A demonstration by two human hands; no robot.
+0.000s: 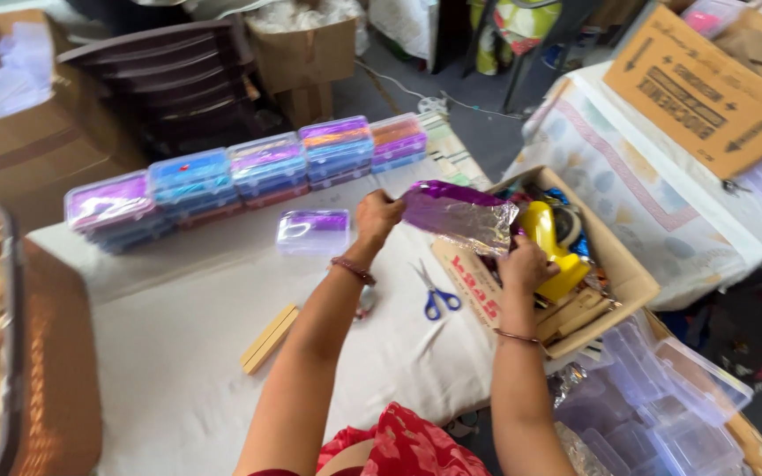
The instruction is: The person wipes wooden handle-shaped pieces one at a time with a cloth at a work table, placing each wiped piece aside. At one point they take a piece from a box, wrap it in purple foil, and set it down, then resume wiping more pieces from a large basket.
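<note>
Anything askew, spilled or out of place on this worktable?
Mostly orderly. The row of stacked clear boxes is neat, but one clear box sits alone in front of it. Scissors and a wooden stick bundle lie loose on the cloth. Both hands, left hand and right hand, hold crinkled purple foil. Nothing spilled.

Five stacks of clear plastic boxes at eleven o'clock; one single clear box; one pair of scissors; one purple foil sheet; two hands, left hand, right hand

Purple foil sheet; blue-handled scissors; yellow tape dispenser.
</note>
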